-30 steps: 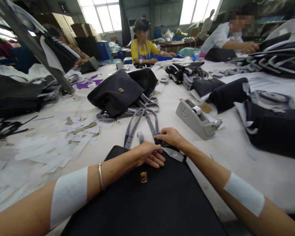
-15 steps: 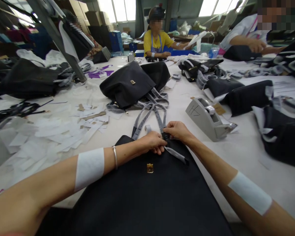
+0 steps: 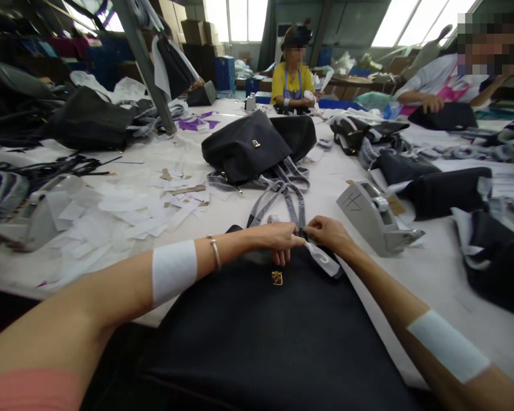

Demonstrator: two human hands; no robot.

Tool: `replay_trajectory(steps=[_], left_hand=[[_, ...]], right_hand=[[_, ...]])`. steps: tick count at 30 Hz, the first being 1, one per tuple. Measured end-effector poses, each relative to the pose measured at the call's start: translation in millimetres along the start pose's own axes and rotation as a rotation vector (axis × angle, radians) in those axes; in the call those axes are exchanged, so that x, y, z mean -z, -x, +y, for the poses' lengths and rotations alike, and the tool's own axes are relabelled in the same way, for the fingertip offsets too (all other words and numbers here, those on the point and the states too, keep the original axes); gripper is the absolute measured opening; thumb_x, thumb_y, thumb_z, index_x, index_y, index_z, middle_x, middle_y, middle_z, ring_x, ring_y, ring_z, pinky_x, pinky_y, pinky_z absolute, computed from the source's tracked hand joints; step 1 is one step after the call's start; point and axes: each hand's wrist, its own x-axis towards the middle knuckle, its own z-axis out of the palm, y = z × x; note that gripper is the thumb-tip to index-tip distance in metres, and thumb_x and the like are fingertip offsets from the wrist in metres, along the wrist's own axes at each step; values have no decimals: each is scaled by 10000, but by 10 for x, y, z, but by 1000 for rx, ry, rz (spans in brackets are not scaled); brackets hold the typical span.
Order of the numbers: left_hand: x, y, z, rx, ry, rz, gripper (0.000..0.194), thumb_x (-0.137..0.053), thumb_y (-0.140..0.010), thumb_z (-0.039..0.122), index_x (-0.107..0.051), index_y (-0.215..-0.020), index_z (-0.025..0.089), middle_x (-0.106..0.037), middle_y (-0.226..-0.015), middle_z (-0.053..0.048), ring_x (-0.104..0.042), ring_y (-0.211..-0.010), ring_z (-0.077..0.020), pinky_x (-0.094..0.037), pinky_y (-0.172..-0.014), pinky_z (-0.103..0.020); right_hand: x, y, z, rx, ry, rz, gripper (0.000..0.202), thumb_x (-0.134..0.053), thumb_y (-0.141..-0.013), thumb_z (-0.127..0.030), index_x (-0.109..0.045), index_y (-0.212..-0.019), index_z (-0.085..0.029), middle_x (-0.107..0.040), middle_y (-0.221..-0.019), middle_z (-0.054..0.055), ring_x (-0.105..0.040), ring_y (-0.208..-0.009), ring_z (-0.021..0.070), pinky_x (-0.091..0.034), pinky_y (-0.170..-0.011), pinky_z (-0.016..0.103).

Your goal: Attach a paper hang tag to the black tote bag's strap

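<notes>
Over the black bag (image 3: pixel 282 331), hands (image 3: pixel 278 235) finger a strap (image 3: pixel 301 208).

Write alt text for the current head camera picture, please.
A person's left hand and right hand meet at the wrapped strap of a black bag. On the white table beyond are a tape dispenser and more bags; a co-worker in yellow is opposite.

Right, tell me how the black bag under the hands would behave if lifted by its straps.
The straps would probably flop, since they curve loosely on the table. Their translucent wrapping looks glossy, so it may be slippery. The black bag would likely bend: the similar bag beyond it slumps.
</notes>
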Motion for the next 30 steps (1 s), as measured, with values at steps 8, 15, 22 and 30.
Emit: replay_trajectory(steps=[8, 15, 22, 30], left_hand=[[594, 809, -691, -172, -733, 581, 294, -588, -818, 405, -601, -1039, 211, -636, -1091, -71, -586, -1011, -253, -449, -835, -330], [609, 602, -1299, 54, -367, 559, 587, -678, -677, 569, -536, -1089, 176, -627, -1051, -89, -609, -955, -261, -475, -816, -343], [600, 434, -1281, -114, -108, 648, 432, -591, -789, 423, -503, -1134, 176, -632, -1057, -62, -616, -993, -226, -466, -927, -356], [590, 412, -1190, -91, -422, 724, 312, -415, -924, 256, -456, -1225, 185, -660, -1042, -85, -643, -971, -229, -475, -902, -348]], right_hand=[[463, 775, 430, -164, -44, -70, 357, -556, -754, -579, -632, -707, -233, -673, -698, 77, -624, -651, 242, -459, -603, 333], [59, 958, 454, -331, -562, -355, 489, -634, -590, -668, -468, -683, -218, -469, -527, -35, -450, -457, 129, -312, -424, 230], [-84, 625, 232, -166, -483, 26, 351, -600, -690, -548, -516, -711, -208, -546, -585, -22, -491, -556, 156, -335, -513, 250], [-30, 355, 321, -134, -5, 37, 312, -573, -820, -498, -592, -689, -216, -644, -688, 28, -600, -714, 219, -368, -617, 287]])
